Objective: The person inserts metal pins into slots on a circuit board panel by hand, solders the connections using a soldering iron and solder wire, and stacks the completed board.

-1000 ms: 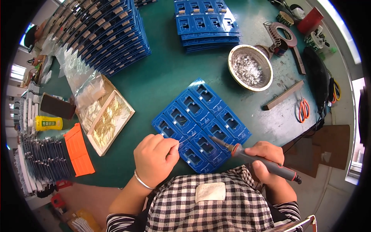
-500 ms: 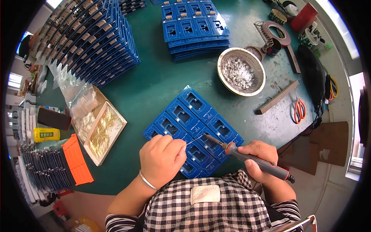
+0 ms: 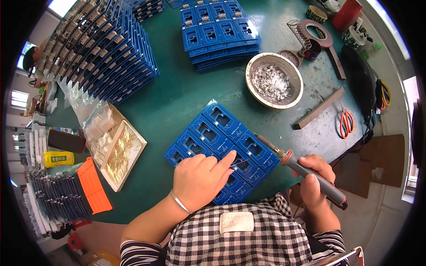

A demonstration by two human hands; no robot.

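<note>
A blue circuit board panel (image 3: 220, 150) with several cut-out sections lies tilted on the table in front of me. My left hand (image 3: 200, 178) rests over its near left part, index finger stretched onto the board and the other fingers curled. A thin solder wire (image 3: 239, 162) sticks out from beside those fingers, over a cut-out. Off the panel's right edge, my right hand (image 3: 316, 178) grips a soldering iron (image 3: 313, 175) with a grey and red handle. The iron's tip points up and left, over the panel's right corner, apart from the wire.
A bowl of solder scraps (image 3: 275, 104) stands behind the panel. Stacked blue boards (image 3: 195, 40) fill the back, with a tall stack (image 3: 106, 44) at far left. A wooden tray of metal pins (image 3: 117, 153) sits left; orange-handled pliers (image 3: 346, 123) and a wooden bar (image 3: 320, 108) lie right.
The soldering iron has pulled away from the wire, its tip now farther right and up. My left hand has shifted right, and its index finger has stretched out onto the panel.
</note>
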